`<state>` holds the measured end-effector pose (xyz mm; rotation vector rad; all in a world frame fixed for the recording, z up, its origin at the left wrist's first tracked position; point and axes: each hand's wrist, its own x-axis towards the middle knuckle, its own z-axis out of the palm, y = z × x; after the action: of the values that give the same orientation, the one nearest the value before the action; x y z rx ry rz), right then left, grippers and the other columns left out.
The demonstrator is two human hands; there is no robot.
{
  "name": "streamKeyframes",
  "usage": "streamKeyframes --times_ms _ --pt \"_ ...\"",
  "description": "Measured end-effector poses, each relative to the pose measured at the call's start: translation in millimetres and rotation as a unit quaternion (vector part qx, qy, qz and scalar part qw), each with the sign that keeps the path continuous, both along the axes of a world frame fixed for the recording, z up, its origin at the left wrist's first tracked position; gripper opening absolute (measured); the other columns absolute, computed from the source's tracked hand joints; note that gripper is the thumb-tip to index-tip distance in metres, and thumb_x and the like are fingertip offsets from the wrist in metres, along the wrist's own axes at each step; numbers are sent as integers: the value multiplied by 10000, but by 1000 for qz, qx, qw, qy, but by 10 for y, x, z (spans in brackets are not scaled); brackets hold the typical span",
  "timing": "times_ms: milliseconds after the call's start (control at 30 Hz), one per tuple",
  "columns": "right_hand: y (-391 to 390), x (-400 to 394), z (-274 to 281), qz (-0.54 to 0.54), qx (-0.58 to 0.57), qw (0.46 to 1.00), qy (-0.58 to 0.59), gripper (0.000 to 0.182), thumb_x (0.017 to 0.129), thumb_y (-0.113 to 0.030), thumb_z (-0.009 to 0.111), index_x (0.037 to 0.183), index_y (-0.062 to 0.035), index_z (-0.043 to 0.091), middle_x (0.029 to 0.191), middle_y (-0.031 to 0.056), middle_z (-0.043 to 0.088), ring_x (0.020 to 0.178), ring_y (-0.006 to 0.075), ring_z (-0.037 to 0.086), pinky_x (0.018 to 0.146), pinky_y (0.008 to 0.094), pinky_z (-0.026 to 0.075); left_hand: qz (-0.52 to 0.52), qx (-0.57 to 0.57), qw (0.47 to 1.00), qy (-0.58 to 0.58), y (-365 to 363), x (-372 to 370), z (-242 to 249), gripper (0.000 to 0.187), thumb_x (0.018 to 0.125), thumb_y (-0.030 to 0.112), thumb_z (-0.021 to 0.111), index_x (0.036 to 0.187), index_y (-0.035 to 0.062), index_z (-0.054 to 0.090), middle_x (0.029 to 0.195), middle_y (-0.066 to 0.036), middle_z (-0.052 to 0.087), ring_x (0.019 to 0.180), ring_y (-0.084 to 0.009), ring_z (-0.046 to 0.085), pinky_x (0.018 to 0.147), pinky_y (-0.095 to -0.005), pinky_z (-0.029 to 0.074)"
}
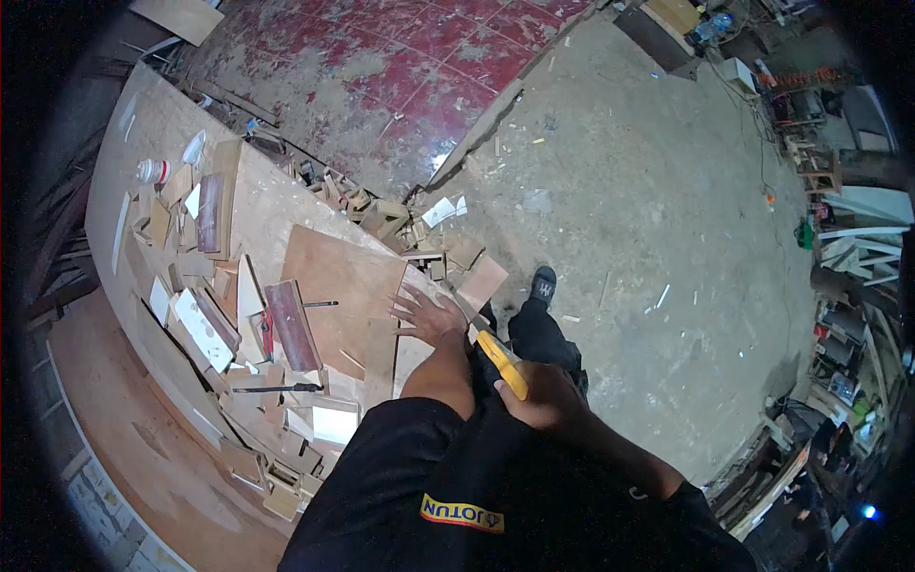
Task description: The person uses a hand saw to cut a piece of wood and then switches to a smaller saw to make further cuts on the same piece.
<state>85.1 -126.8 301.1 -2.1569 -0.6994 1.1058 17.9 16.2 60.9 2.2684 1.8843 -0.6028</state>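
The left hand [428, 314] lies flat with fingers spread, pressing on a long narrow strip of pale plywood [381, 351] that rests on a large brown plywood sheet [335, 276] at the near edge of the cluttered wooden workbench [267, 200]. The right hand [541, 396] is clamped around a flat yellow tool [502, 363], held just beside the left forearm, above the person's dark trouser leg. Scattered offcut wood blocks [205, 315] and a dark red-brown board [292, 325] lie to the left of the sheet.
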Motion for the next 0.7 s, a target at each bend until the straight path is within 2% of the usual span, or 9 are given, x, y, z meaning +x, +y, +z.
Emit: streamKeyframes --times_ms 67,133,233,300,367,467,533,700 --pt "27 -13 24 -4 15 1000 2 242 846 -246 691 831 -8 653 704 205 639 696 404 657 587 461 508 6 8 1000 -6 8 -4 -4 817 929 435 429 1574 135 29 1621 -213 -34 1484 -441 19 1109 -711 90" --pt "91 -1 57 -12 10 999 -44 229 840 -225 697 823 -3 641 709 212 636 686 414 650 583 467 506 8 0 1000 -3 17 -1 13 819 926 433 433 1574 133 31 1620 -215 -37 1483 -443 18 1110 -710 89" --pt "254 181 176 -1 -34 999 -3 240 838 -226 698 787 -4 621 708 218 630 680 424 643 592 481 503 16 -18 1000 5 42 14 42 824 920 428 444 1572 121 45 1617 -225 -35 1480 -451 19 1108 -712 93" --pt "265 167 141 -1 -24 1000 3 245 834 -224 702 774 -5 610 696 219 622 671 426 638 591 482 500 9 -35 999 5 51 41 108 830 915 436 451 1571 112 58 1614 -235 -31 1476 -460 19 1102 -719 96" --pt "297 201 151 -3 -7 1000 -2 252 830 -223 705 760 -5 600 683 220 614 662 429 634 589 483 498 5 -21 1000 0 38 10 23 832 914 438 456 1570 106 66 1613 -240 -26 1475 -464 17 1096 -725 102" --pt "251 119 173 10 -45 999 7 260 829 -222 706 750 -3 592 687 215 610 673 424 639 589 476 503 1 -7 1000 -9 32 -6 -9 835 914 442 460 1570 108 66 1612 -240 -30 1476 -463 15 1094 -728 101" --pt "134 43 30 24 -17 1000 -6 274 832 -241 708 781 4 596 726 210 629 694 425 645 603 474 512 3 -20 1000 3 39 8 29 836 916 443 460 1570 112 61 1613 -235 -33 1479 -456 12 1097 -727 95" --pt "27 64 139 21 -47 998 43 342 833 -297 725 866 15 588 752 211 640 727 413 657 640 455 523 9 -22 1000 -12 30 17 19 844 912 442 470 1570 114 55 1615 -227 -33 1482 -447 6 1103 -722 84"
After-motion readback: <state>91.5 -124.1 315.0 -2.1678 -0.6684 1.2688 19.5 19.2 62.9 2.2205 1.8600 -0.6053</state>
